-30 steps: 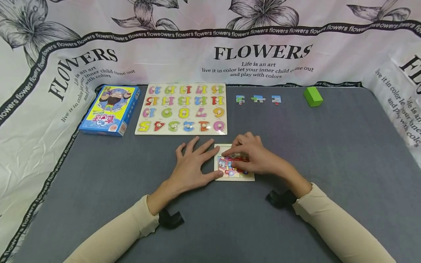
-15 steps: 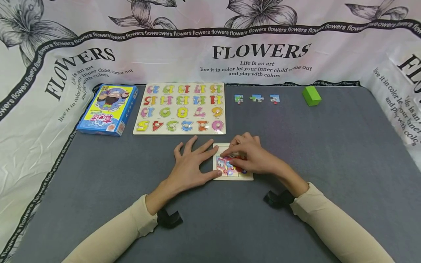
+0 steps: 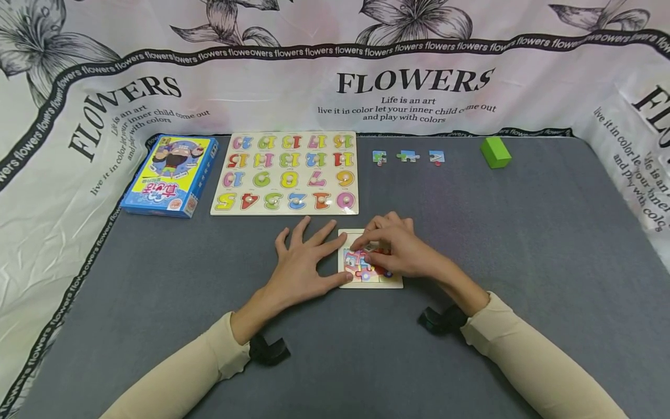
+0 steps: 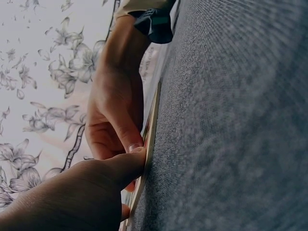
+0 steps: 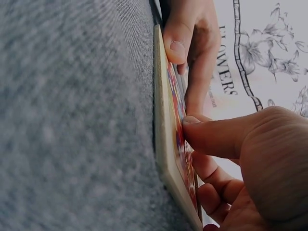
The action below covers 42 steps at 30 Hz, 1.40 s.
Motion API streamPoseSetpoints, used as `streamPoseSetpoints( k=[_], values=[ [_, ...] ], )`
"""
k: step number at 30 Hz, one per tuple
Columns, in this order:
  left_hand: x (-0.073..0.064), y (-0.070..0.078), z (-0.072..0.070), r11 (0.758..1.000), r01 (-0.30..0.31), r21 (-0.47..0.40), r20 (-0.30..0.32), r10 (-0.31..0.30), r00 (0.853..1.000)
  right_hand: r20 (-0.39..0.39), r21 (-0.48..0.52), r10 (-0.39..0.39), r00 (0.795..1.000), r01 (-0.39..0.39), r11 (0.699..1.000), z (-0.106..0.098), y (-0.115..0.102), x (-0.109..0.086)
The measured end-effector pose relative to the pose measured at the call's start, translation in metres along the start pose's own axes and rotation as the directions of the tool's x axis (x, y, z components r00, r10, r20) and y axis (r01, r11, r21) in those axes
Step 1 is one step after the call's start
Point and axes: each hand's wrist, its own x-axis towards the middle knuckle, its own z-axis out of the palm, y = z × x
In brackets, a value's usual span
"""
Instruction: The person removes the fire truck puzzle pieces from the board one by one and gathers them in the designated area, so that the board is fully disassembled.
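A small jigsaw puzzle tray (image 3: 389,285) with a pale wooden border and a red and pink picture lies on the grey table before the person. Fingers spread, the left hand (image 3: 300,267) rests at the tray's left side, its thumb and index finger touching the border. Over the picture, the right hand (image 3: 400,250) has curled fingers, with thumb and index finger astride a puzzle piece (image 3: 370,247) mostly covered by the hand. In the right wrist view, the right thumb (image 5: 211,134) touches the picture. From the left wrist side, the left thumb (image 4: 127,166) is at the tray's edge.
Three loose puzzle pieces (image 3: 407,156) lie in a row toward the back. Right of them stands a green block (image 3: 495,152). A number board (image 3: 285,210) and a blue and yellow box (image 3: 167,174) are at the back left. A flower-printed cloth (image 3: 262,99) hangs behind.
The whole head view has shifted slightly to the left. Both hands stay at the tray, and the right fingers have barely moved over the picture.
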Motion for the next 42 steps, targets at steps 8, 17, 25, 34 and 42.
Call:
streamPoseSetpoints(
  k=[8,17,25,34,42],
  values=[
    [-0.0006,0.0005,0.0001,1.0,-0.005,-0.005,-0.008,0.005,1.0,-0.001,0.017,0.015,1.0,-0.015,1.0,0.0012,0.0005,-0.0001],
    [-0.0004,0.0004,0.0005,1.0,0.011,-0.008,-0.001,-0.011,1.0,0.001,0.04,0.02,1.0,-0.02,0.999,0.0015,0.0007,0.0004],
    [-0.0004,0.0016,0.0002,0.999,0.027,-0.019,-0.002,-0.027,1.0,0.001,0.036,0.015,1.0,-0.015,0.999,0.0015,0.0007,0.0004],
    [0.0,0.0016,-0.0003,0.999,0.028,-0.019,0.003,-0.028,1.0,0.003,0.034,-0.016,1.0,0.016,0.999,0.0032,-0.0006,0.0005],
    [-0.0001,0.0005,0.001,1.0,0.021,-0.007,-0.016,-0.021,1.0,0.017,-0.026,-0.046,0.999,0.047,0.999,0.0056,-0.0025,0.0002]
  ],
)
